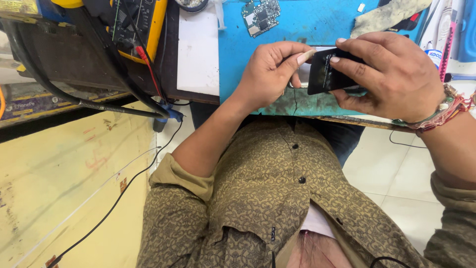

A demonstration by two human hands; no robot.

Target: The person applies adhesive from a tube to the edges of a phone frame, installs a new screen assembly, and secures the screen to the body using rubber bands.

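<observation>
- Phone panel point(327, 72), a flat black rectangular piece with a glossy, smudged face, is held upright just above the near edge of the blue work mat point(297, 25), between the two hands.
- Blue work mat is a smooth rubbery sheet, stained dark and worn where it meets the bench edge.
- White sheet point(198, 49), plain and matte, lies flat just beside the mat on the dark bench.
- Yellow multimeter point(136, 25) with a dark face stands at the far side of the bench, its red and black leads running down past the bench edge.
- Right hand point(396, 74) is closed around the phone panel: fingers curl over its top edge and the thumb presses from below, so the grip is clamped on the piece. A woven red thread band and a beaded bracelet circle the wrist.
- Left hand point(270, 72) has its fingers curled in, with thumb and forefinger pinched together at the panel's left edge; a long pale thumbnail touches that edge. Whether a thin tool sits in the pinch cannot be told.
- Grey cloth point(386, 15), crumpled and soiled, lies on the far right part of the mat.
- Circuit board point(261, 16), small, green-grey and studded with tiny components, lies flat on the mat, well apart from the hands.
</observation>
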